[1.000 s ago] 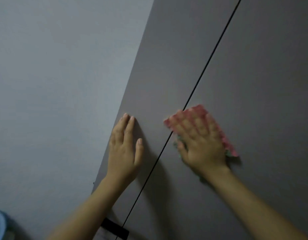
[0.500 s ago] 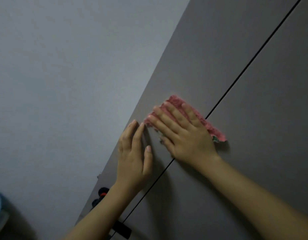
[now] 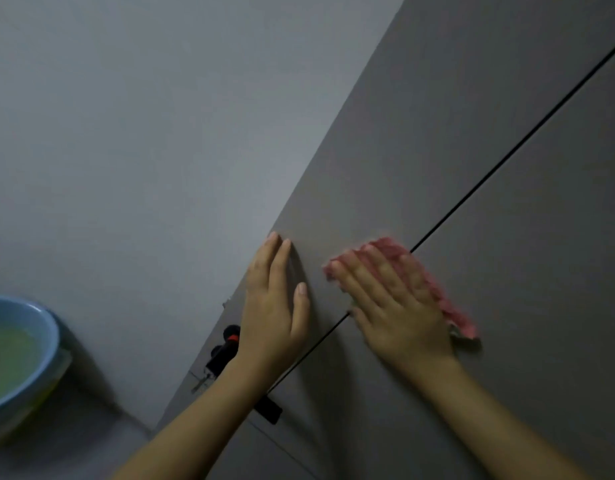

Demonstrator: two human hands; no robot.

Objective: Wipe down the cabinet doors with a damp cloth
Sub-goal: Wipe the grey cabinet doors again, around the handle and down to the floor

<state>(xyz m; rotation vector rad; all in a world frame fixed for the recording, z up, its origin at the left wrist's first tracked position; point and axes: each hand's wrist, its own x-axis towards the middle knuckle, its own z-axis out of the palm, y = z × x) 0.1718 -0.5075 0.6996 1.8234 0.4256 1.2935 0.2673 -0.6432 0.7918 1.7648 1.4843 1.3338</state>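
Note:
Two grey cabinet doors fill the right of the view, the left door and the right door, split by a thin dark gap. My left hand lies flat on the left door near its outer edge, fingers straight. My right hand presses a pink cloth flat against the doors, across the gap. Its fingers are straight over the cloth. Most of the cloth is hidden under the palm; its pink edge shows above the fingertips and along the right side.
A pale grey wall takes up the left. A blue basin with greenish liquid sits at the lower left. Small black fittings with a red spot sit at the left door's edge, and a black block lies by the gap.
My right hand slid the cloth left over the gap onto the left door, then back right and slightly down. The left hand stayed flat. The view shifted, bringing the basin in.

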